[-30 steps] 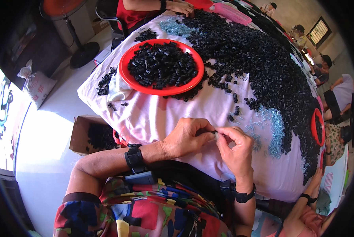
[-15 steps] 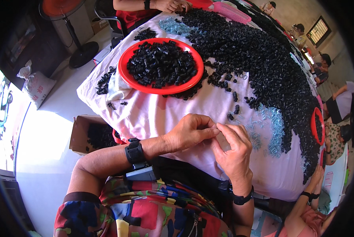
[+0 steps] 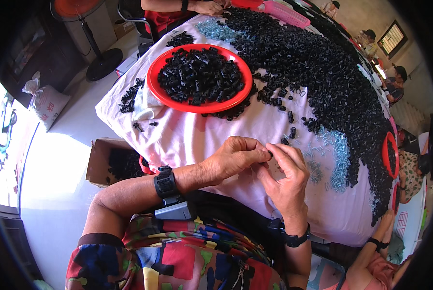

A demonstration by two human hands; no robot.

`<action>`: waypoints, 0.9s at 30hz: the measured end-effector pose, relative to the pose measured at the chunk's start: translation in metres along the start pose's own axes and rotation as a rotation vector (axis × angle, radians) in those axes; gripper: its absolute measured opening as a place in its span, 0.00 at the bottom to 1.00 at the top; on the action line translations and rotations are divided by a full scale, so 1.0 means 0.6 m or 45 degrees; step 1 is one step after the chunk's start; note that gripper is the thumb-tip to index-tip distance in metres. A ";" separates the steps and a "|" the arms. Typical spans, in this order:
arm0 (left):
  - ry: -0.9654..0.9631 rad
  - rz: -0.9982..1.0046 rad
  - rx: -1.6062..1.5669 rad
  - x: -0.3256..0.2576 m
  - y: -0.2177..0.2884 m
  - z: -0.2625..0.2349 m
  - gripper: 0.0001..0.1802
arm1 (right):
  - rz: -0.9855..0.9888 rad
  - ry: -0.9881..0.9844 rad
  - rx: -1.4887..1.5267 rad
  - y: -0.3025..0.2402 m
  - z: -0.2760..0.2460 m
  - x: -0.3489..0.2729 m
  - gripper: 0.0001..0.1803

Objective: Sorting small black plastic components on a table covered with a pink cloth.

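My left hand [image 3: 237,157] and my right hand [image 3: 287,176] meet fingertip to fingertip above the pink cloth of the table [image 3: 187,140]. Between them they pinch a small black plastic part [image 3: 270,154], mostly hidden by the fingers. Both wrists carry black watches. A red round tray [image 3: 153,79] heaped with the same black parts stands beyond my hands. To its right a broad heap of black parts [image 3: 323,63] runs across the table. A patch of small silvery springs [image 3: 337,159] lies by my right hand.
A cardboard box [image 3: 98,162] with black parts stands on the floor at the left, beside a white sack [image 3: 45,104] and a fan base [image 3: 103,63]. Other people sit around the table. Another red tray [image 3: 385,154] lies at the right edge, a pink basket [image 3: 286,12] at the far end.
My hands have stayed together at the same spot, the fingers shifting slightly around the small part. The person at the far end has moved their hand.
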State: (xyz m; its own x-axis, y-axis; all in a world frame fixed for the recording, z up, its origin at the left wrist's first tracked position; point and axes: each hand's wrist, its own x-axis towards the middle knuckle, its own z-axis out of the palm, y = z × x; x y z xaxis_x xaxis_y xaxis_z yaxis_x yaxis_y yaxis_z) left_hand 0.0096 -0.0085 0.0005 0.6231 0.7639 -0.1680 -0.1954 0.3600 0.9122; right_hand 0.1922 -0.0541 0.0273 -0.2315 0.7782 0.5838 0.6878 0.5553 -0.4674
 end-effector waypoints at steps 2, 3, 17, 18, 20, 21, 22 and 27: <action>0.004 -0.009 0.004 0.001 -0.002 0.000 0.14 | 0.001 -0.003 0.011 0.000 0.001 0.000 0.26; 0.010 -0.013 0.005 0.003 -0.004 0.000 0.14 | -0.011 -0.011 0.009 0.001 0.001 0.001 0.26; -0.189 -0.078 -0.066 -0.008 -0.006 -0.006 0.17 | -0.199 -0.074 -0.106 0.019 -0.016 0.000 0.24; -0.183 -0.092 -0.060 -0.011 -0.003 -0.005 0.17 | -0.198 -0.077 -0.103 0.020 -0.015 0.000 0.24; -0.175 -0.109 -0.057 -0.013 -0.003 -0.005 0.17 | -0.228 -0.102 -0.084 0.022 -0.015 0.001 0.24; -0.174 -0.106 -0.048 -0.013 -0.004 -0.004 0.17 | -0.227 -0.103 -0.084 0.024 -0.015 0.001 0.24; -0.174 -0.104 -0.040 -0.012 -0.004 -0.004 0.17 | -0.240 -0.105 -0.081 0.025 -0.015 0.001 0.23; -0.132 -0.074 -0.030 -0.012 -0.009 -0.001 0.19 | -0.246 -0.112 -0.072 0.025 -0.011 0.001 0.22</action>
State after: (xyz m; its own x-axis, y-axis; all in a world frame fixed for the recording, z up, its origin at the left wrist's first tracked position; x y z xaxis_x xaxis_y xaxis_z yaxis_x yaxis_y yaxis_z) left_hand 0.0055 -0.0158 -0.0035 0.7087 0.6823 -0.1796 -0.1737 0.4154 0.8929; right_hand 0.2068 -0.0471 0.0252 -0.4203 0.6831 0.5973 0.6620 0.6810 -0.3130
